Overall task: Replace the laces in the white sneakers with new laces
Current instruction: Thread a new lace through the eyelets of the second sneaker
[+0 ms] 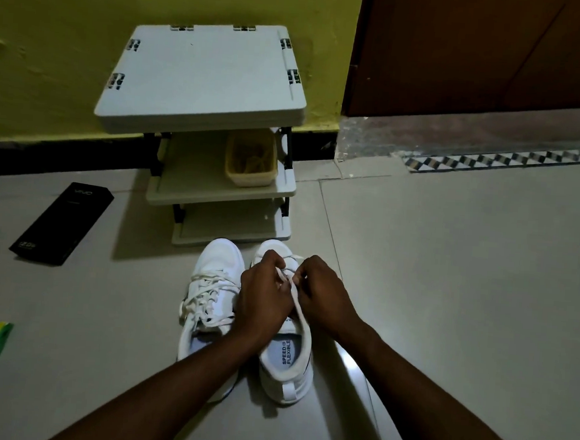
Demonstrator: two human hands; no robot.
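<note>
Here, a head-worn view looks down at a pale tiled floor [450,265], where two white sneakers stand close side by side in the lower centre of the frame. Both point their toes toward the top of the frame, away from the person, with heels nearest the viewer. Each long axis therefore runs almost straight up and down the picture.

The laced sneaker [215,262], on the left of the pair, carries cream lacing crossed over its tongue. The open sneaker [287,357], on the right, shows its printed insole.

Both hands meet over the open sneaker's eyelet area. The left hand [266,299] comes in from the lower left, its forearm crossing the laced sneaker's heel. The right hand [326,299] comes in from the lower right. Each has its fingers curled inward, pinching a flat pale lace [298,315]; the fingertips themselves are mostly hidden.

From the pinch, the lace trails down toward the heel, along the shoe's long axis. The eyelets sit directly beneath the fingers, so both hands seem equally near, and the coming pull would likely run toward the person.

Behind the shoes stands a small shelf rack [202,76] holding a yellow basket [251,164]. A black box [61,224] lies at the left.
</note>
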